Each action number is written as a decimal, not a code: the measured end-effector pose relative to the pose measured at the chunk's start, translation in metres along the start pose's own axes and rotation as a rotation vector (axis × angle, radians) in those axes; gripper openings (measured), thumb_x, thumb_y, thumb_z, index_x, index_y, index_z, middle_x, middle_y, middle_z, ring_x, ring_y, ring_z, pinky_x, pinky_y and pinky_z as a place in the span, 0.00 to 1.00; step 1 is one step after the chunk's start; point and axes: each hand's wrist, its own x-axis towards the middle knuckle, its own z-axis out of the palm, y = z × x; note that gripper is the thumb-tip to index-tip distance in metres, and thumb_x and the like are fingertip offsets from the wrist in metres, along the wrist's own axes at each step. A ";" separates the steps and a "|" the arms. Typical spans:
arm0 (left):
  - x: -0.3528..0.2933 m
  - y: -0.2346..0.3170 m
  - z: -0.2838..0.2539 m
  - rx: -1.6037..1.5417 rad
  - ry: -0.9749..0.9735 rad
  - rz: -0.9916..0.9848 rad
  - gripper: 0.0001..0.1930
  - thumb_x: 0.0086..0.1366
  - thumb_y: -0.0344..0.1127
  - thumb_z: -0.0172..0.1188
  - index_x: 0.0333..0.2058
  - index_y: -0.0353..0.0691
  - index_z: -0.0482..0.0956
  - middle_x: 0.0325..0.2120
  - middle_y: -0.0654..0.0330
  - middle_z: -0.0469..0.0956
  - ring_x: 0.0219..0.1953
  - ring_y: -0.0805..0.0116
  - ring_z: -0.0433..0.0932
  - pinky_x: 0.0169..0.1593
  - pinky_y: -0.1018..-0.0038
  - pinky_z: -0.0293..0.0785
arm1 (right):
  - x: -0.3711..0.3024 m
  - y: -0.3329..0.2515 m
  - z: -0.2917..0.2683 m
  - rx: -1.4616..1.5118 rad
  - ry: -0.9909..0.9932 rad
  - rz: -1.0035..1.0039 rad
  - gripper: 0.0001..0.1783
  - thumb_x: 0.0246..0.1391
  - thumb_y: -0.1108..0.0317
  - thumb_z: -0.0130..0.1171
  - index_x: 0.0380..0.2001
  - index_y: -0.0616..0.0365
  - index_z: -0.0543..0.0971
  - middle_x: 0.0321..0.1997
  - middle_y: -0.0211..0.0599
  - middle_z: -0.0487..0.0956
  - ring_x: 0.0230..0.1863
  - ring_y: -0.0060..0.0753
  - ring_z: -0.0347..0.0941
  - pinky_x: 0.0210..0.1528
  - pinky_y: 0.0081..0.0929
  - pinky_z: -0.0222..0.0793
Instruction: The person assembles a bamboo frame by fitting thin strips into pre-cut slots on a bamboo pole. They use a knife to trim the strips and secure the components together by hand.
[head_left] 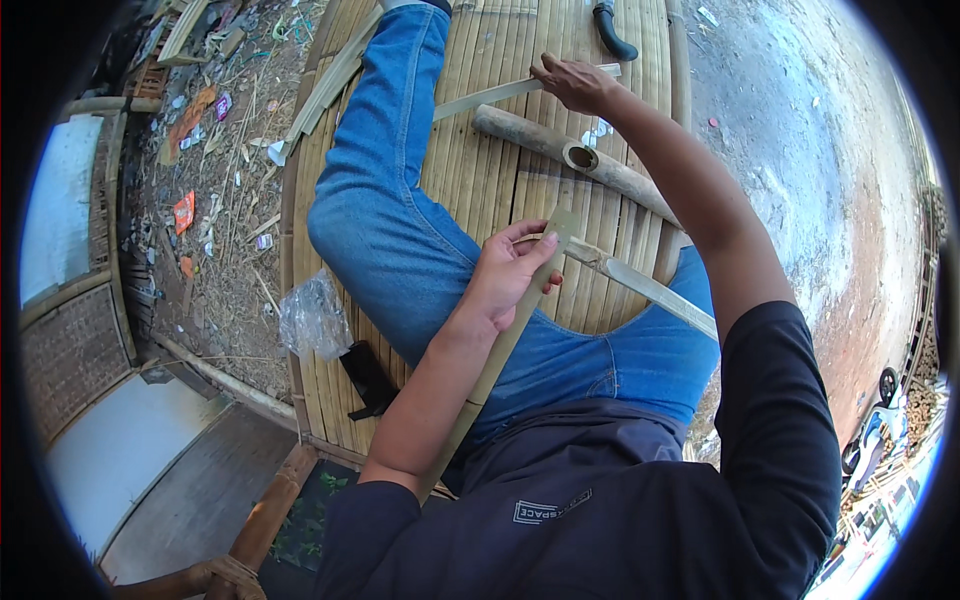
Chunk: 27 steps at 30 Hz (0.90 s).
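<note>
My left hand is closed around a long flat bamboo slat, its thumb pressed near the upper end. The slat slants down along my left forearm. Just right of those fingertips, the end of a pale split bamboo piece meets or passes the slat; I cannot tell whether the hand holds it too. This piece reaches over my right thigh. Farther off, my right hand has its fingers closed over a thin pale bamboo strip. Between the hands lie a bamboo tube and a second bamboo tube with an open end.
I sit on a bamboo-slat platform. A dark curved object lies at its far end. Left of my leg are a clear plastic bag and a black object. Litter-strewn ground borders the left side, concrete the right.
</note>
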 end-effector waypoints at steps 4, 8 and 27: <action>-0.010 0.001 0.006 0.011 0.022 0.040 0.16 0.66 0.33 0.61 0.50 0.33 0.72 0.30 0.58 0.79 0.22 0.71 0.77 0.23 0.77 0.71 | -0.015 0.004 -0.012 0.036 0.034 0.008 0.21 0.70 0.61 0.36 0.62 0.54 0.62 0.35 0.41 0.73 0.32 0.41 0.77 0.34 0.37 0.77; -0.015 -0.002 0.012 0.031 0.003 0.076 0.16 0.66 0.33 0.61 0.50 0.33 0.72 0.29 0.58 0.79 0.22 0.71 0.77 0.23 0.77 0.71 | -0.043 0.021 -0.033 -0.080 0.076 0.079 0.13 0.68 0.65 0.40 0.52 0.56 0.64 0.31 0.40 0.74 0.31 0.40 0.77 0.30 0.37 0.74; -0.029 0.011 0.006 -0.076 -0.292 0.099 0.12 0.68 0.33 0.58 0.49 0.45 0.75 0.31 0.66 0.78 0.22 0.70 0.74 0.26 0.75 0.70 | -0.364 0.025 -0.164 0.452 0.157 0.603 0.19 0.60 0.63 0.57 0.51 0.57 0.69 0.42 0.50 0.80 0.41 0.47 0.78 0.43 0.39 0.72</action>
